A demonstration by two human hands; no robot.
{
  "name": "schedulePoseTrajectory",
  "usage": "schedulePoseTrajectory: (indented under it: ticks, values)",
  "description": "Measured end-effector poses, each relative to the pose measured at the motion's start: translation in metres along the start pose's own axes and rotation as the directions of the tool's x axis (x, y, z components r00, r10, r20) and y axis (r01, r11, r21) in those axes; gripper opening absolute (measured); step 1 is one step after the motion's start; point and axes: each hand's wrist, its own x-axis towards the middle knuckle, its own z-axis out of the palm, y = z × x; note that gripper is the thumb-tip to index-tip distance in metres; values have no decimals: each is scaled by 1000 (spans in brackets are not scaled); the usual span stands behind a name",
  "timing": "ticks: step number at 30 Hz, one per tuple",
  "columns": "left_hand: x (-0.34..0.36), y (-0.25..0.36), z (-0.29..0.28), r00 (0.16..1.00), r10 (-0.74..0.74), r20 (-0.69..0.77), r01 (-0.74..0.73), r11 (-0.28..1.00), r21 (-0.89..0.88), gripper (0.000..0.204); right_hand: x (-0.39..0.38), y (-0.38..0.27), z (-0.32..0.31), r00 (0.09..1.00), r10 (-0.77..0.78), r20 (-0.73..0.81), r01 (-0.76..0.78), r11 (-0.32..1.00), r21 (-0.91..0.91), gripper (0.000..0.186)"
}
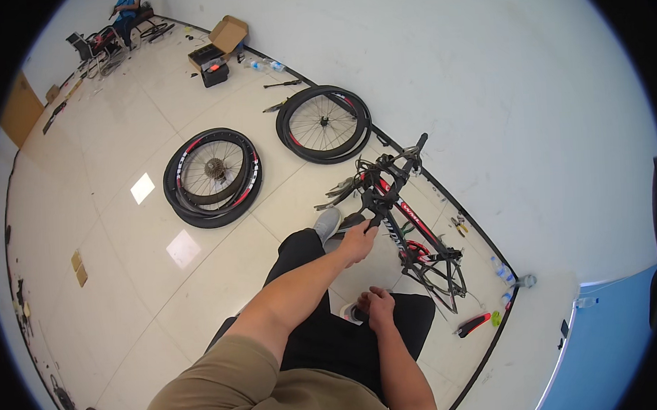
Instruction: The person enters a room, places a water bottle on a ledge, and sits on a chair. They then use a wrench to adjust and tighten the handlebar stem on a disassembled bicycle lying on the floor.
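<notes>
I am holding the left forearm (295,291) stretched across the body toward the right, and its left hand (358,245) is pointing at a bicycle frame (415,219). I am keeping the right forearm (405,359) bent at the lower edge; its right hand (379,307) is lying at the right leg (414,320), nearer the body than the left fingers.

The left hand is covering the part inside its grip, and its fingertips are not showing clearly. A dark patch beside the right fingers is remaining too small to identify. The lower edge is cutting off the right upper arm.

The left fingers are closing around the near end of a black handlebar (403,175). The right fingers are curling inward; I am unable to tell whether they are gripping anything. The frame is lying just to the right of the left fingers, on the floor (146,301). Two wheels (214,168) are lying beyond the left fingers, well apart from them.
</notes>
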Motion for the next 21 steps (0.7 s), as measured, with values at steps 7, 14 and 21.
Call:
schedulePoseTrajectory:
  ticks: [7, 14, 21]
  values:
    - [-3, 0, -1, 999, 29, -21, -27, 997, 69, 39, 0, 1, -5, 1000, 2, 12, -3, 1000, 2, 40]
    - [2, -16, -4, 992, 94, -83, -83, 989, 125, 36, 1, -4, -6, 1000, 23, -12, -23, 1000, 1, 40]
    - [19, -27, -19, 979, 197, -47, -188, 969, 160, 40, 1, -2, 0, 1000, 13, 2, -13, 1000, -4, 39]
